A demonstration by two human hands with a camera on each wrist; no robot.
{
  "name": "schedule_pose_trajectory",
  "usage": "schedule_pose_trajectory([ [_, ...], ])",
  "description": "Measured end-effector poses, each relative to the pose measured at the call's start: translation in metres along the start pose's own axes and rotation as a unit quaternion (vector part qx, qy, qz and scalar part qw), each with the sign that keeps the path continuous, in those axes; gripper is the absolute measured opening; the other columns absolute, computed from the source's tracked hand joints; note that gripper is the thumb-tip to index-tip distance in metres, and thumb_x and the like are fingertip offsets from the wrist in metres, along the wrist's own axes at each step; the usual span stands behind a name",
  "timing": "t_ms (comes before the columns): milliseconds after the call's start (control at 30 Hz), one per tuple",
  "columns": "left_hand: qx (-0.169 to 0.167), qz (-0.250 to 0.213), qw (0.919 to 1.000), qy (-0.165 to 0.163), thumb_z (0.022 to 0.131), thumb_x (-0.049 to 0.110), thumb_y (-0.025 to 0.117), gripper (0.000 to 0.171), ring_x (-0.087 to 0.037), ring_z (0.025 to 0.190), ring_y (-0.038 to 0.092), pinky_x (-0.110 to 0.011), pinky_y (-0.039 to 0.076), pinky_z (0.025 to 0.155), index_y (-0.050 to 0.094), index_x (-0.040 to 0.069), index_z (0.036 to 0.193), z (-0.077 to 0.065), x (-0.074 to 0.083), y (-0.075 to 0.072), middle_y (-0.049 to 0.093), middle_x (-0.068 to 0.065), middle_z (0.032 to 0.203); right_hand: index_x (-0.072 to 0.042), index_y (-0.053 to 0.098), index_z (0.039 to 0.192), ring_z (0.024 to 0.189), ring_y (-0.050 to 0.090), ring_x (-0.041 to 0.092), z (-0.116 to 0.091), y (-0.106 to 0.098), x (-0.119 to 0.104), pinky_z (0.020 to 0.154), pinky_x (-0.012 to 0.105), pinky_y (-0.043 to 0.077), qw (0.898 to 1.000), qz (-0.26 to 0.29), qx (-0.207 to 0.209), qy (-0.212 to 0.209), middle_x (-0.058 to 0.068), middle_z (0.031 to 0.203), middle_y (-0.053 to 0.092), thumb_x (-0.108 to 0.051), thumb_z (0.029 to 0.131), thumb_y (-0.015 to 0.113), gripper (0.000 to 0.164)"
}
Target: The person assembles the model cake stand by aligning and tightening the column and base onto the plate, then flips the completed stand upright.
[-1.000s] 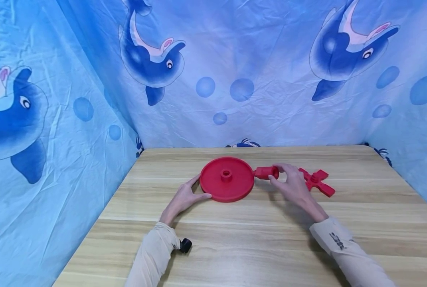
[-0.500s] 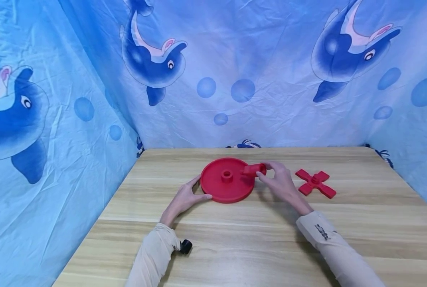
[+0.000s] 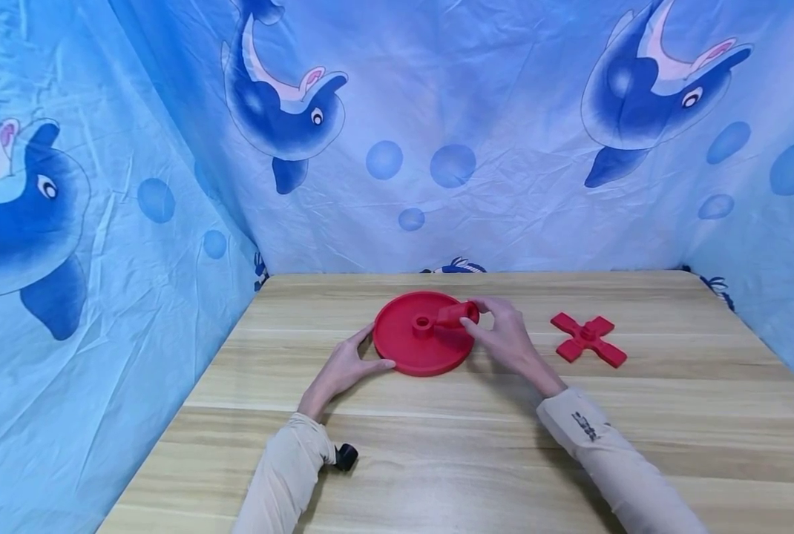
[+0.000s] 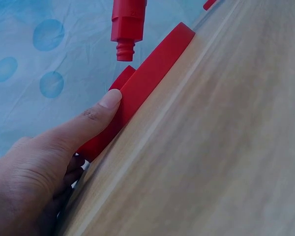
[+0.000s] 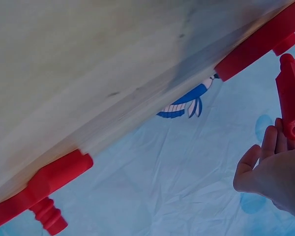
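Note:
A red round base (image 3: pixel 397 348) with a raised rim and a hollow hub (image 3: pixel 422 326) lies flat on the wooden table. My left hand (image 3: pixel 345 372) grips its left edge, thumb at the near rim and fingers round the far side. Over the right half of the base, my right hand (image 3: pixel 504 340) pinches a red hollow tube (image 3: pixel 453 316) by its open end. The tube lies tilted, its narrower end toward the hub. In the left wrist view, that end is a ribbed, screw-like tip (image 4: pixel 125 50), apart from the base below it.
A red four-armed cross (image 3: pixel 588 339) lies on the table to the right of my right hand. The right wrist view shows a ribbed stud (image 5: pixel 49 216) standing up from it. Blue curtain (image 3: pixel 410 178) with dolphins hangs behind the table's far edge.
My right hand has carried the red tube leftward, from beyond the base's right edge to over the base near its hub. My left hand has stayed at the rim.

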State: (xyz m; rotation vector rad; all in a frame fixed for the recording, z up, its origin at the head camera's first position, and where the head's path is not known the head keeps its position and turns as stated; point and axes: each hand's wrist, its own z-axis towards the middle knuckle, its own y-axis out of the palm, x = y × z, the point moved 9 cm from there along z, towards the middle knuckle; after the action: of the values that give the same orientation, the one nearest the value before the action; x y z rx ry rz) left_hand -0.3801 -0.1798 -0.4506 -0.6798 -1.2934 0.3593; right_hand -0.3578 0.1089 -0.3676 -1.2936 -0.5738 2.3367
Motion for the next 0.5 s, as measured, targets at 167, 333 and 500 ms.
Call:
schedule_pose_trajectory([
  [167,-0.001,-0.005,1.0,0.0,0.08,0.049,0.088,0.103,-0.029,0.149,0.035,-0.053,0.031,0.119,0.038,0.012,0.161,0.0,0.001,0.0,0.047,-0.008,0.157,0.003,0.064,0.134,0.115,0.058,0.035,0.002,0.007,-0.003,0.097,0.059,0.053,1.0,0.003,-0.006,0.001,0.018,0.124,0.066,-0.011,0.093,0.079,0.046],
  [333,0.0,-0.009,1.0,0.003,0.081,0.049,0.088,0.102,-0.03,0.148,0.036,-0.054,0.032,0.119,0.038,0.011,0.161,0.001,0.001,0.0,0.048,-0.008,0.157,0.003,0.064,0.135,0.115,0.058,0.034,0.006,0.015,-0.004,0.093,0.057,0.055,1.0,0.007,-0.012,0.001,0.017,0.123,0.066,-0.011,0.093,0.078,0.046],
  [500,0.001,-0.008,1.0,0.002,0.08,0.049,0.088,0.102,-0.029,0.148,0.037,-0.054,0.033,0.118,0.039,0.012,0.161,0.0,0.0,0.0,0.047,-0.007,0.158,0.003,0.063,0.136,0.117,0.057,0.034,0.009,0.022,-0.005,0.091,0.054,0.057,1.0,0.002,-0.02,0.008,0.017,0.125,0.066,-0.012,0.093,0.078,0.048],
])
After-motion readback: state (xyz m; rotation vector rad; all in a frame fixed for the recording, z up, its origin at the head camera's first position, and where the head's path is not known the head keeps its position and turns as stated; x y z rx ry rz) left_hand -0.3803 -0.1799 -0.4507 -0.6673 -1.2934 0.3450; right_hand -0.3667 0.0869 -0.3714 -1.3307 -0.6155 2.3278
